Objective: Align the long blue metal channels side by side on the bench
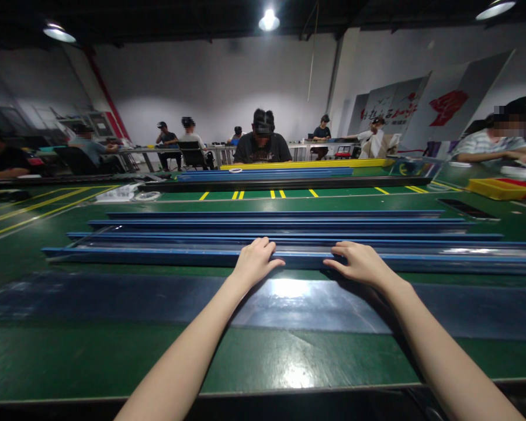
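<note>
Both forearms reach straight ahead. The left hand (256,261) and right hand (360,263) lie palm-down on the nearest blue rail (158,256), each grip loosely closed on it (fingers hooked over the top, thumbs pointing inward). It lies crosswise on the green surface (92,356), with more rails (272,224) just behind.
</note>
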Demonstrator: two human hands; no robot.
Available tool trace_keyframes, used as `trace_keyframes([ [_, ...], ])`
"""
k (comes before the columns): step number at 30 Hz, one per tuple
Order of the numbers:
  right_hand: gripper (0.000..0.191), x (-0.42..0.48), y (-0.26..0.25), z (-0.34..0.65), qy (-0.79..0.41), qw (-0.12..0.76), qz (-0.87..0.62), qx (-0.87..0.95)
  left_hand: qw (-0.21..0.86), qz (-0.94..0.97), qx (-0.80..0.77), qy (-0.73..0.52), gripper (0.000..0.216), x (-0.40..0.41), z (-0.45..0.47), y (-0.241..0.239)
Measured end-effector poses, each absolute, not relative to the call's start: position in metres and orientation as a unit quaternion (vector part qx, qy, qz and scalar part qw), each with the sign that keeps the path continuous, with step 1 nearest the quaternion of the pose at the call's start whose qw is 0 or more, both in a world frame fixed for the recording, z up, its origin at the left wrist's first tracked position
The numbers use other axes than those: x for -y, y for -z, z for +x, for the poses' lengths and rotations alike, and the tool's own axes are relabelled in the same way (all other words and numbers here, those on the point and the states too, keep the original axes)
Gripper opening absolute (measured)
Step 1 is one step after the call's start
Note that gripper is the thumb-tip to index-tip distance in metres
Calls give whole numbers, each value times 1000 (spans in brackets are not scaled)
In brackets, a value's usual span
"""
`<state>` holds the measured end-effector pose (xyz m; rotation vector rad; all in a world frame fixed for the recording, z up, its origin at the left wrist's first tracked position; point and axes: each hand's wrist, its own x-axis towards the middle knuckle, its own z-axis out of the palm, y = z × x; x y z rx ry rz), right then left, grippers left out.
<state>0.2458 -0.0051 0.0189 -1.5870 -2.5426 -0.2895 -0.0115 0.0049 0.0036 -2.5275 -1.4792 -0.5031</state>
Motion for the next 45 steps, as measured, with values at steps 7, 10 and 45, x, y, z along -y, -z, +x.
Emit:
trace_keyframes([
  [7,37,5,-19,246,92,65,-524,844,75,-847,499,168,31,-4,-12,-4],
  [10,36,5,-19,246,94,65,-525,844,75,-846,501,168,30,-4,-11,-4],
  [45,38,5,-18,246,102,68,-524,843,101,-845,498,163,32,-4,-12,-3],
])
